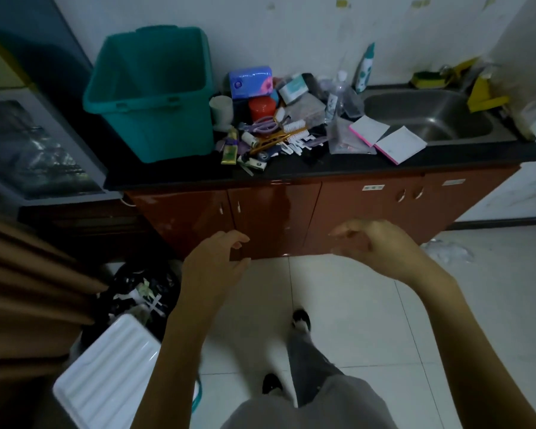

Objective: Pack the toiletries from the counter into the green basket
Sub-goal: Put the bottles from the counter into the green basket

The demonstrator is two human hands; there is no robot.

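- Teal-green plastic basket (167, 131) sits on the black counter (307, 168); jumbled toiletries heap (279, 122) at its 3 o'clock.
- Left hand (212, 261) and right hand (375, 246) hover short of it, loosely curled, empty.
- Items look light, slippery; pinch each mid-body.

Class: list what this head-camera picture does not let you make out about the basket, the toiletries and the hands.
1. Green basket: head view; its near wall hides the bottom, so its contents are unknown.
2. Toiletry pile: head view; the items overlap and are dim and small, so labels are unreadable.
3. Right hand: head view; the fingertips are motion-blurred.
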